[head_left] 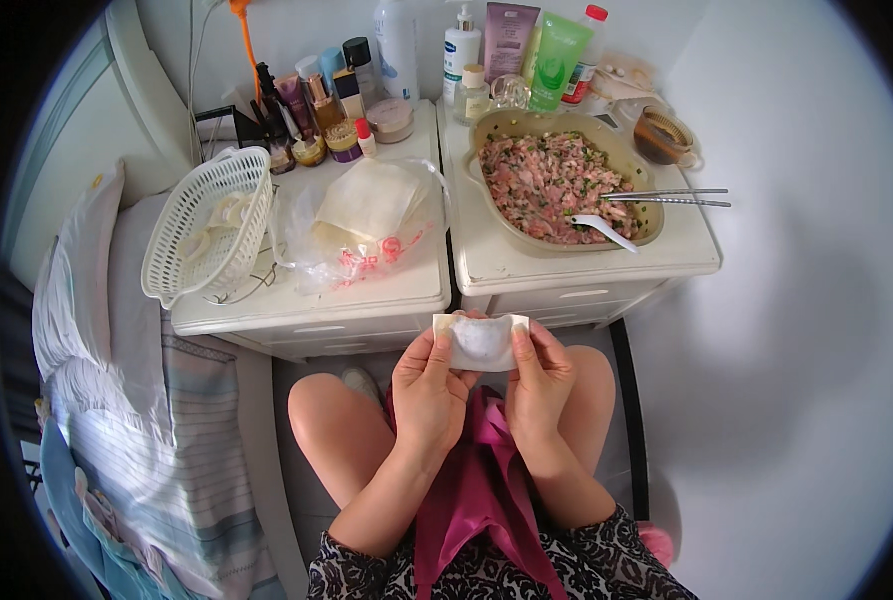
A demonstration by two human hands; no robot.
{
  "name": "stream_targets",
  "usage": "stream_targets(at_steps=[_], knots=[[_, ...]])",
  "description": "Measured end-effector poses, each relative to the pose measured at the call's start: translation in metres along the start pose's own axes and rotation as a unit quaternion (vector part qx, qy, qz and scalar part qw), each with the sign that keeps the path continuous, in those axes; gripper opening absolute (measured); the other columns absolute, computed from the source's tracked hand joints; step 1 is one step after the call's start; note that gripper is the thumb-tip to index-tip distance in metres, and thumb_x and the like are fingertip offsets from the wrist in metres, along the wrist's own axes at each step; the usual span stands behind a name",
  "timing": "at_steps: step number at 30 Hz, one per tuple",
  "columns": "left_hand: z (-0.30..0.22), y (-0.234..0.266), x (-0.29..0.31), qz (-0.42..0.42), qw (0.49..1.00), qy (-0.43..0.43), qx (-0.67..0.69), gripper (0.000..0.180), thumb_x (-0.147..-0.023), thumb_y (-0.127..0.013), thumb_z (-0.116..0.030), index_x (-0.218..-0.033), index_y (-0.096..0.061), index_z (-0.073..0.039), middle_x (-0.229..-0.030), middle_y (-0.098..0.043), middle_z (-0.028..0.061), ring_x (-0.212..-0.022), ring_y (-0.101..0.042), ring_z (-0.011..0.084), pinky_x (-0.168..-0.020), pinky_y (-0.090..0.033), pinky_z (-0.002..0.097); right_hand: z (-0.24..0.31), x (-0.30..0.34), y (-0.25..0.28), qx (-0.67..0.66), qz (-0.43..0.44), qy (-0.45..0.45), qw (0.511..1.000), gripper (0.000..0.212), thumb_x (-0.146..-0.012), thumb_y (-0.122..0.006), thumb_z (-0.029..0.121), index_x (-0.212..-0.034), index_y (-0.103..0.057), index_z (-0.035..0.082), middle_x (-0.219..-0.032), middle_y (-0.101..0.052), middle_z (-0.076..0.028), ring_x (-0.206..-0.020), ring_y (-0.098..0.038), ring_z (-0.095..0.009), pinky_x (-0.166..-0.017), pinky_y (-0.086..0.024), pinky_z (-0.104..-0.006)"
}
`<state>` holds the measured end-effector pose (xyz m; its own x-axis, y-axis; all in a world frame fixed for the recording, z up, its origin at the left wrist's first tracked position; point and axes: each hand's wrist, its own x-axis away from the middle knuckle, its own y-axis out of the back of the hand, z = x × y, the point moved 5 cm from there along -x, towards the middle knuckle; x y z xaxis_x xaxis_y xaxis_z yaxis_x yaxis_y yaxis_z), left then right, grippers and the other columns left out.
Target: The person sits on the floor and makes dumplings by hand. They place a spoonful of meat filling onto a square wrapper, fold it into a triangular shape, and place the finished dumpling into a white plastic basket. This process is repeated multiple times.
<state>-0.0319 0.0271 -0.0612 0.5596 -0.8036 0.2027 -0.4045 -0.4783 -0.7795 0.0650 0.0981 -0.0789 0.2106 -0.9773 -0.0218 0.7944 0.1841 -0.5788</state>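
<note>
Between my two hands, above my lap, is a wonton (481, 345), a pale wrapper folded over a bulging filling. My left hand (431, 392) pinches its left end, thumb on the near face. At the other end my right hand (540, 388) grips the wrapper the same way. A stack of square wrappers (375, 198) lies in a clear plastic bag (312, 268) on the left cabinet. Beyond my right hand, a beige basin (510, 238) holds minced meat (547, 180) with green bits. A white spoon (615, 234) and metal chopsticks (692, 197) rest in it.
Left of the bag, a white plastic basket (159, 268) contains a few folded wontons (229, 212). Bottles and cosmetic jars (344, 140) crowd the back. A brown glass bowl (664, 138) stands right of the basin. A bed (202, 420) flanks my left, a white wall (797, 300) my right.
</note>
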Motion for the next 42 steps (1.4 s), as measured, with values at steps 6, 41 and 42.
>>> stream_targets(at_steps=[6,41,42], knots=[[0.001,0.009,0.002,-0.046,0.996,0.001,-0.070,0.027,-0.095,-0.040,-0.010,-0.118,-0.049,0.002,-0.122,-0.051,0.0148,-0.109,-0.054,0.0252,-0.087,-0.050,0.0405,0.004,-0.004,0.001,0.113,0.027,0.050,0.992,0.016,-0.085,-0.060,0.003,-0.099,-0.063,-0.003,-0.093,-0.064,-0.007,-0.081,-0.057,-0.008,-0.073,-0.046,-0.0202],[-0.025,0.039,0.008,-0.048,0.940,-0.055,-0.333,0.022,-0.093,-0.045,-0.008,-0.107,-0.059,0.004,-0.097,-0.062,0.0069,-0.082,-0.060,0.0110,-0.068,-0.053,0.0225,0.018,-0.010,-0.023,0.302,0.246,-0.022,0.921,0.008,-0.081,-0.062,-0.002,-0.088,-0.060,-0.004,-0.078,-0.057,-0.005,-0.059,-0.055,-0.007,-0.046,-0.044,-0.0187],[-0.022,0.040,0.006,-0.049,0.950,-0.054,-0.303,0.023,-0.093,-0.045,-0.008,-0.107,-0.057,0.005,-0.100,-0.061,0.0093,-0.087,-0.060,0.0141,-0.072,-0.053,0.0264,0.017,-0.011,-0.021,0.293,0.239,-0.023,0.926,0.008,-0.081,-0.062,-0.001,-0.088,-0.060,-0.004,-0.078,-0.057,-0.006,-0.059,-0.056,-0.007,-0.046,-0.044,-0.0186]])
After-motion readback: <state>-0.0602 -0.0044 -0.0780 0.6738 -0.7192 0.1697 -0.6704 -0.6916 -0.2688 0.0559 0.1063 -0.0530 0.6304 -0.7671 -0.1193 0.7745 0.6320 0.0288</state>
